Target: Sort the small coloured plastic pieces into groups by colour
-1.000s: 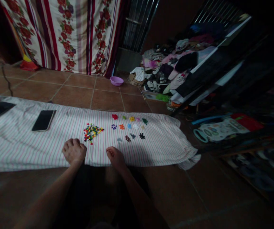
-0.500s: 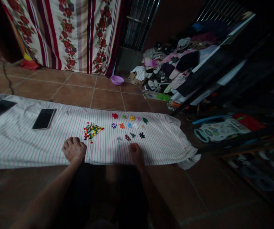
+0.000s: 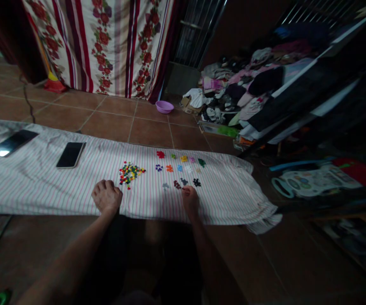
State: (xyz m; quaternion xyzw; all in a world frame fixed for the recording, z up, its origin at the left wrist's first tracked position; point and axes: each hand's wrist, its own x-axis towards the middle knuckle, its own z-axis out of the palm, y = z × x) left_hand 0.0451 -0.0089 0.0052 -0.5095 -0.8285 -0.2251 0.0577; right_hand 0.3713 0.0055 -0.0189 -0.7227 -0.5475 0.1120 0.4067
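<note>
My left hand (image 3: pixel 107 197) rests on the striped cloth with its fingers curled in, and no object shows in it. Just beyond it lies a mixed heap of small coloured pieces (image 3: pixel 130 173), mostly red, yellow and green. My right hand (image 3: pixel 190 199) has its thumb and fingertips pinched together beside the small brown pieces (image 3: pixel 177 184). Whatever is in that pinch is too small to make out. Around it lie little single-colour groups: dark grey pieces (image 3: pixel 184 181), black pieces (image 3: pixel 196 182), light grey pieces (image 3: pixel 165 186), orange pieces (image 3: pixel 169 168) and red pieces (image 3: pixel 160 154).
A striped cloth (image 3: pixel 74 190) covers the long low surface. Two phones lie at the left, a nearer phone (image 3: pixel 71 154) and a farther phone (image 3: pixel 14 142). On the tiled floor beyond stand a purple basin (image 3: pixel 164 106) and a pile of clothes (image 3: pixel 230 84).
My right hand has moved slightly forward, closer to the brown and dark grey pieces. My left hand stays in place on the cloth. The whole view has shifted a little.
</note>
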